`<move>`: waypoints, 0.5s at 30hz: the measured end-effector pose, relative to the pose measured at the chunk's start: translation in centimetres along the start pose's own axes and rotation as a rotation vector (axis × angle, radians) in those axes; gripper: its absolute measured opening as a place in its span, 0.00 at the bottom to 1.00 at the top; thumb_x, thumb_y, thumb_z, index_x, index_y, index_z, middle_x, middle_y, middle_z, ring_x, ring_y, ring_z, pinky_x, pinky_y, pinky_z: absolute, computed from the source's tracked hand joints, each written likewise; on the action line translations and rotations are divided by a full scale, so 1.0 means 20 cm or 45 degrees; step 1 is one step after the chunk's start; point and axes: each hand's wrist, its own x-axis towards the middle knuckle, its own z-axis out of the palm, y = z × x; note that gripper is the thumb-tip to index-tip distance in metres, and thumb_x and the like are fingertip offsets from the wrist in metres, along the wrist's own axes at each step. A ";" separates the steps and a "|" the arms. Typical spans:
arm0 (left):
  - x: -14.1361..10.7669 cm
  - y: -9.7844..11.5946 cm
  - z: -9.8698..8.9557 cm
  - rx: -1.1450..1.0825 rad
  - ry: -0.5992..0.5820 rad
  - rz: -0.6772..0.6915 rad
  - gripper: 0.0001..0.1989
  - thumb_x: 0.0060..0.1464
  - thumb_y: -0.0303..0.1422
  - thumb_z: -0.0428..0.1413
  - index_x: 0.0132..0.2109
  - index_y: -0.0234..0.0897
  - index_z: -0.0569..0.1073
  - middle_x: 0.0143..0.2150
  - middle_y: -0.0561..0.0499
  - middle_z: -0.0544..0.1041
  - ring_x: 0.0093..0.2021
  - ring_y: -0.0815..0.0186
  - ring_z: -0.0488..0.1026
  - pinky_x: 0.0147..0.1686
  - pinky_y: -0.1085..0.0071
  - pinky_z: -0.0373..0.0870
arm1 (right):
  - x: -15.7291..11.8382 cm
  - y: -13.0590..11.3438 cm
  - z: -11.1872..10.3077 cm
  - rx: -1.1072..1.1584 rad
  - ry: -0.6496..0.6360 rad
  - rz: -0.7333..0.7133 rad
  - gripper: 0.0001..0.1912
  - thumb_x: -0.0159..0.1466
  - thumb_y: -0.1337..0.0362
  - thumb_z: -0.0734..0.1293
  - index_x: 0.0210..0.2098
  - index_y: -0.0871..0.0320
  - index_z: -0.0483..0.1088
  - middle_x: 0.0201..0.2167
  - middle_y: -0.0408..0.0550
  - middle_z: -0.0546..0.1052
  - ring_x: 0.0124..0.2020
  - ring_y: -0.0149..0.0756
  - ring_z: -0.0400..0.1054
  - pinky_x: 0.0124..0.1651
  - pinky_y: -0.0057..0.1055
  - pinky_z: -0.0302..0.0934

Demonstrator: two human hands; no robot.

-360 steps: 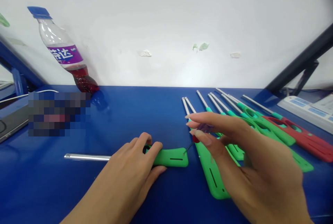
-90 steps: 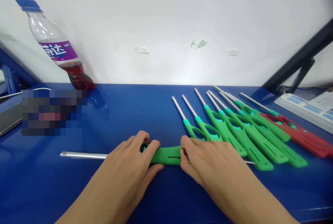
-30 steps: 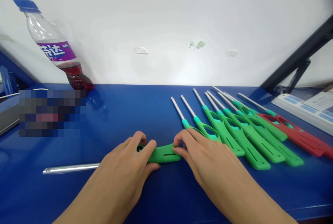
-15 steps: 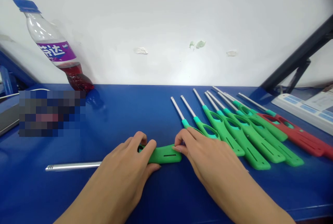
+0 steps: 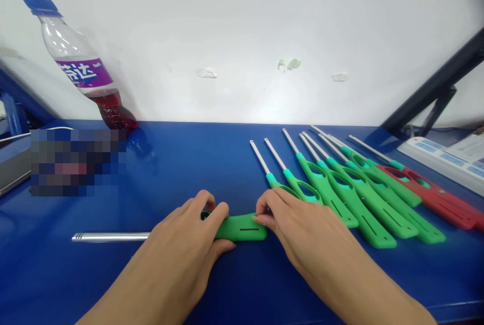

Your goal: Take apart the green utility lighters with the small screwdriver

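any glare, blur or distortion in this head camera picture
Head view: white highlights on the bottle, faintly mirrored in the blue table; head view: the bottle leans outward, likely wide-angle stretch; head view: a pixelated patch covers part of the left side; head view: the green lighter looks fairly sharp, slot distinct.

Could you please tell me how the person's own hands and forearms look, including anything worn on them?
The left hand and right hand are ungloved, with no rings in sight, though some fingers are partly hidden. The left forearm and right forearm show no sleeve, watch or bracelet.
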 end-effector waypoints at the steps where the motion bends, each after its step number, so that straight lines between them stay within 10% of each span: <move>1: 0.00 0.00 0.00 0.002 0.000 -0.005 0.10 0.69 0.28 0.57 0.54 0.42 0.76 0.55 0.44 0.74 0.50 0.50 0.79 0.50 0.46 0.80 | 0.00 0.00 0.00 0.002 0.002 0.005 0.11 0.72 0.70 0.69 0.42 0.50 0.62 0.30 0.34 0.75 0.22 0.38 0.73 0.24 0.36 0.45; 15: 0.00 0.01 0.00 0.094 -0.006 0.018 0.11 0.71 0.30 0.56 0.57 0.44 0.77 0.56 0.44 0.74 0.51 0.50 0.79 0.52 0.46 0.80 | 0.01 -0.05 -0.03 -0.082 0.027 0.111 0.07 0.75 0.65 0.67 0.40 0.51 0.66 0.27 0.37 0.77 0.20 0.40 0.73 0.21 0.35 0.43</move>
